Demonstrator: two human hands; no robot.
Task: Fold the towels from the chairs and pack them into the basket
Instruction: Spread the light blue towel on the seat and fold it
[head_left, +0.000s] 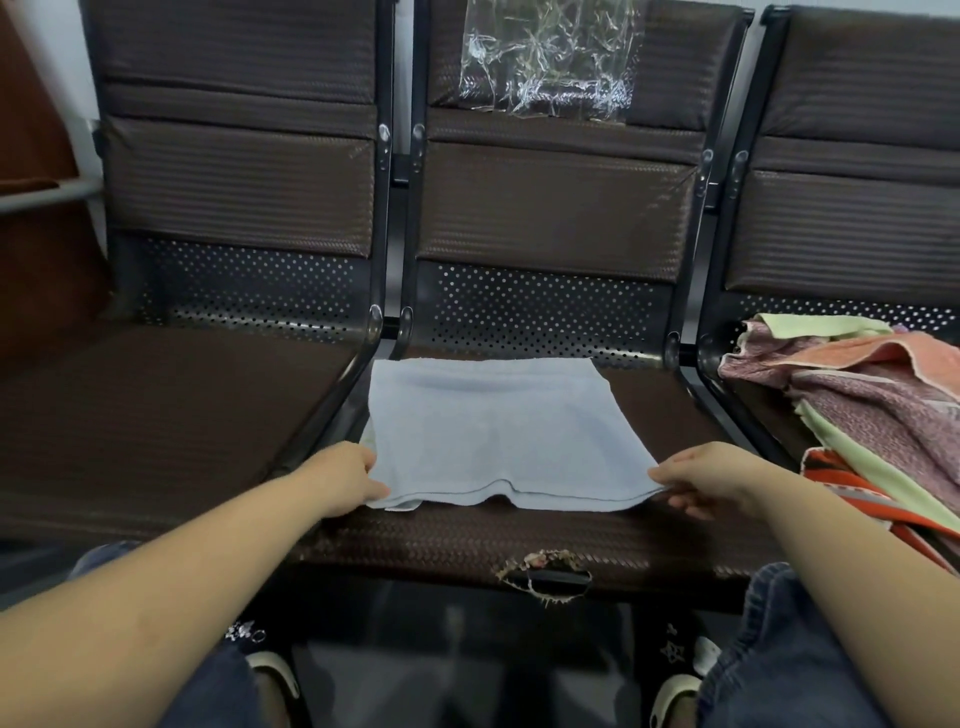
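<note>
Towel (493, 431) folding is under way on the middle seat (519, 540) of a row of dark chairs, and you are partway through one piece. The pale blue towel lies flat on the cushion, its near edge showing two layers, which suggests at least one fold is already in. Your left hand (348, 480) pinches the near left corner between thumb and fingers; your right hand (711, 480) pinches the near right corner the same way, the other fingers loosely curled beneath. Both corners sit slightly off the cushion, with the edge sagging between them.

Still to do, as far as this view tells: you have another fold or two to make on the blue towel, judging by how wide it remains. On the right seat (753, 410) a pile (872, 405) of unfolded towels waits, mauve, peach, light green and an orange-striped one tangled together and spilling toward the front edge. How many are in that heap you cannot count from here.

The left seat (156, 415) holds no towels. A crumpled clear plastic bag (550, 57) hangs against the middle backrest. No basket is in view, so whether anything has been packed cannot be judged; by the look of the pile, most of the job lies ahead of you. The middle cushion's front edge has a torn patch (545, 577), well apart from the towel.
</note>
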